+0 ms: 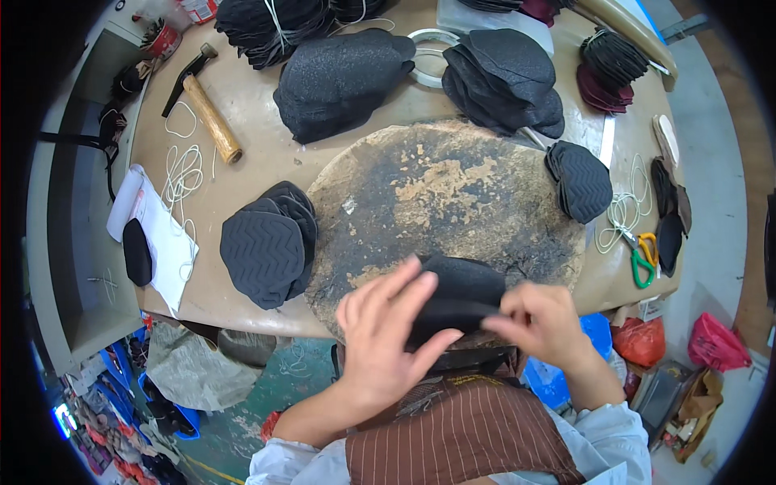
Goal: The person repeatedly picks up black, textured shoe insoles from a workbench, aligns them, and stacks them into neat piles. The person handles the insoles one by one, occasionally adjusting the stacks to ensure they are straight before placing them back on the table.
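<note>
In the head view, pinches a dull black, rounded, bent piece by its right edge in the right hand, over the near rim of a stained round block; spreads the left hand open alongside, cannot tell if touching.

One hammer, one pair of scissors, one round block, two zigzag-patterned stacks and two hands.
</note>
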### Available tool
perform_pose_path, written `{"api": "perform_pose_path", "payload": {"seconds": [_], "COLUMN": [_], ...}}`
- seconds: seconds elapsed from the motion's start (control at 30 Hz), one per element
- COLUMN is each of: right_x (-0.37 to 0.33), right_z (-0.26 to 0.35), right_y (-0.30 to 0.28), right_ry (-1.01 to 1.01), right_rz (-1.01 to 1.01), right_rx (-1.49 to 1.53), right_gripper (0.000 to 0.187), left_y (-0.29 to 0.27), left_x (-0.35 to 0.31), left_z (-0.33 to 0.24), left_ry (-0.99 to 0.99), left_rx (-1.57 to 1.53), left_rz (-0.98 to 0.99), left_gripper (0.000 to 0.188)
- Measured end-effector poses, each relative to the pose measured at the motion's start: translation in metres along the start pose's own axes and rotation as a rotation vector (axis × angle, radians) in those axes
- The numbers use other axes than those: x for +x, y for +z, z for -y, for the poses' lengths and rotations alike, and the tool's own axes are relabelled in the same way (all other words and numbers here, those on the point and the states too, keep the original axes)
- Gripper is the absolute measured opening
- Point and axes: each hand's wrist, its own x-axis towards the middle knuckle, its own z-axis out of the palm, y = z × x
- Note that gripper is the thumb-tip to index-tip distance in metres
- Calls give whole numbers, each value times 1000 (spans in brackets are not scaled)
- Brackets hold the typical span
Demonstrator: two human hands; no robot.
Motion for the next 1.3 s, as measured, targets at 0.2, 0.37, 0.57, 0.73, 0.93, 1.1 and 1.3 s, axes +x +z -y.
{"api": "perform_pose_path", "payload": {"seconds": [0.2,0.37,0.57,0.73,0.93,1.1,1.3], "right_x": [22,42,53,66,64,57,37], "right_z": [-30,-81,-66,-59,-58,-46,-35], "right_y": [-55,-122,-116,-138,-138,-109,-109], "right_ry": [-30,163,122,219,102,1,144], "right_rz": [-357,-339,-200,36,-140,-308,-360], "right_rx": [-153,-295,-567,-455,-663,-779,-574], "right_gripper": [26,41,49,54,50,49,36], "left_y": [-44,-79,-17,20,21,21,18], "left_x": [1,6,-43,-72,-77,-79,-79], "left_z": [16,60,4,1,8,11,12], "left_ry": [-262,-245,-55,0,18,12,21], "left_rx": [-577,163,244,225,181,172,168], "left_rz": [-405,-491,41,146,144,135,118], "left_gripper": [61,56,57,60,63,65,62]}}
